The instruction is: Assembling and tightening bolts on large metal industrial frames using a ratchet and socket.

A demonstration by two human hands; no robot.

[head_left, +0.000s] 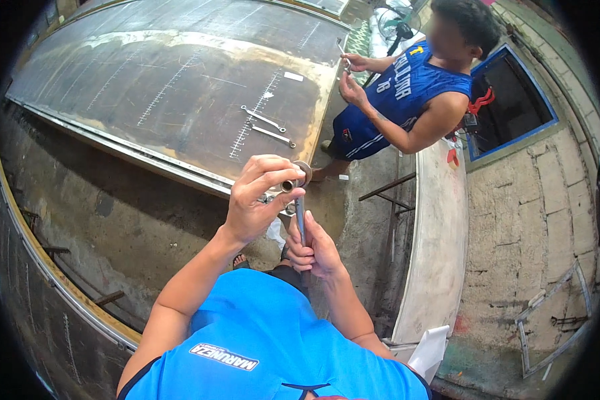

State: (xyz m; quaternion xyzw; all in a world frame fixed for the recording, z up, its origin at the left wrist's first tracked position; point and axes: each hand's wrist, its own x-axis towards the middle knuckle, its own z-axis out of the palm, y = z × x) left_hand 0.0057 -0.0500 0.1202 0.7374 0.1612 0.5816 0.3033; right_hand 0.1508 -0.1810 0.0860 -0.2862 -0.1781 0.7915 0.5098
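A metal ratchet wrench (300,220) stands nearly upright in front of my chest, its round head at the top. My right hand (318,250) is closed round its handle. At the head, my left hand (252,200) pinches a short, hollow metal socket (287,186), whose round open end shows between thumb and fingers. Whether the socket is seated on the ratchet is hidden by my fingers. Beyond my hands, two silver wrenches (263,119) lie apart on the large dark table (200,87).
Across from me at the right, a person in a blue jersey (407,83) holds a small metal tool (346,63). A long pale beam or ledge (433,253) runs along my right. A metal frame (523,333) leans by the block wall. Another dark panel (53,313) curves along my left.
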